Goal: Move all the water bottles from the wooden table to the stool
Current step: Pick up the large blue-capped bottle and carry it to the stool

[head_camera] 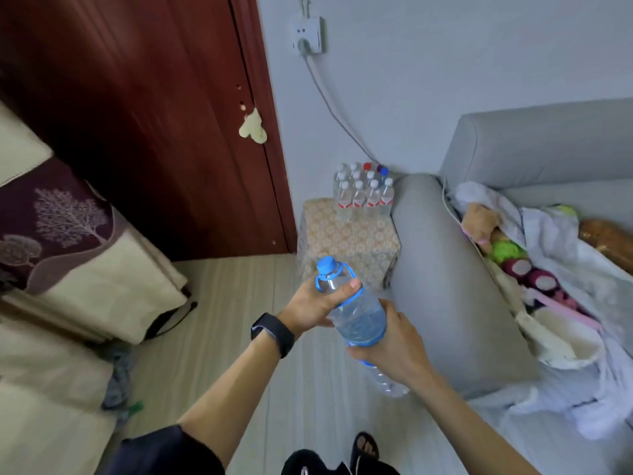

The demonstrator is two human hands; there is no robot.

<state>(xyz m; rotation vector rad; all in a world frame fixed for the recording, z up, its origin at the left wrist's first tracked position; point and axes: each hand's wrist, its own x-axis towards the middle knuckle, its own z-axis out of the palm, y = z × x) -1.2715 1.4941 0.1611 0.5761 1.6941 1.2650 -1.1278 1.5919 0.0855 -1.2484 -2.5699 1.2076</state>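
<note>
You hold the large water bottle (356, 313) tilted in the air above the floor, its blue cap leaning toward the near edge of the stool (346, 241). It is well short of the small bottles (363, 193) packed along the stool's far edge. Your left hand (315, 303) curls round the bottle's shoulder, thumb laid across the top, and your right hand (394, 344) wraps its lower body, both forearms stretched forward, with the grey sofa arm (445, 269) just beside the stool's right edge.
</note>
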